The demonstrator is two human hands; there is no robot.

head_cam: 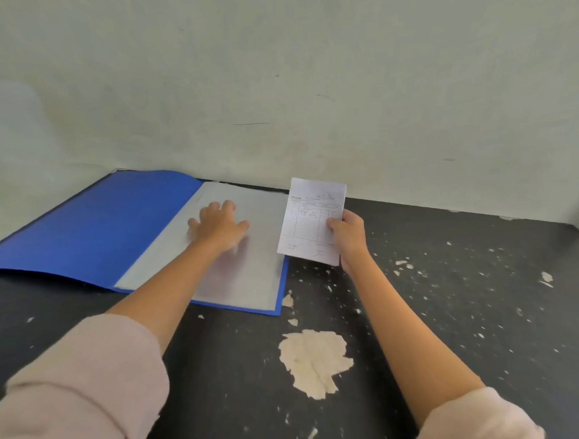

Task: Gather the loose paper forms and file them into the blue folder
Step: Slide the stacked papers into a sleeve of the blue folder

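1. Fingers of our right hand are pinched on the right edge of a small white printed paper form with a ruled table and handwriting, thumb on its face, holding it upright above the tabletop.
2. We see that form just beside the right edge of the open blue plastic folder, its lower corner overlapping the folder's right border.
3. Our left hand lies flat with fingers spread wide on the folder's clear plastic sleeve page, gripping nothing; it looks slightly blurred.
4. We find the folder lying open at the far left of the black, paint-chipped tabletop, its far edge touching the pale wall.
5. We wear pale pink sleeves pushed back on both forearms.
6. Near us, a large pale patch of flaked paint shows between our arms.
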